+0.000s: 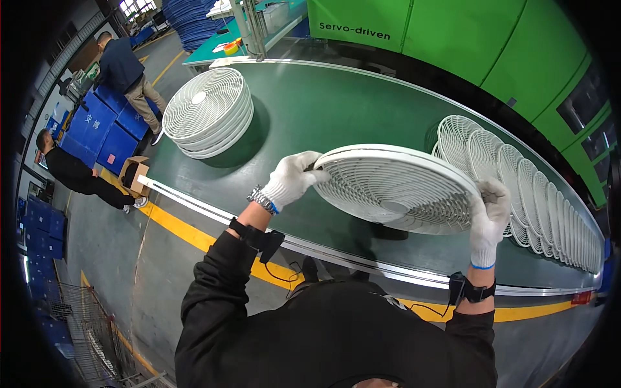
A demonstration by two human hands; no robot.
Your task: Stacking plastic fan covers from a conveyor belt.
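Between my two white-gloved hands hangs a round white fan grille [396, 187], tilted above the green belt; its thick rim suggests more than one grille nested together, but I cannot tell. My left hand [292, 180] pinches the rim at its left side. At the opposite side my right hand [490, 212] wraps round the rim, thumb on the near face. On the left of the belt stands a stack of several white grilles [206, 107]. To the right, a long row of overlapping grilles [517, 174] leans along the belt.
The green conveyor belt [317, 97] has metal side rails. Beyond it rises a large green machine [446, 39]. A teal bench [213, 52] holds tape rolls. At the left are blue crates [90, 129], an open cardboard box [134, 173], a wire cart [84, 330] and two people.
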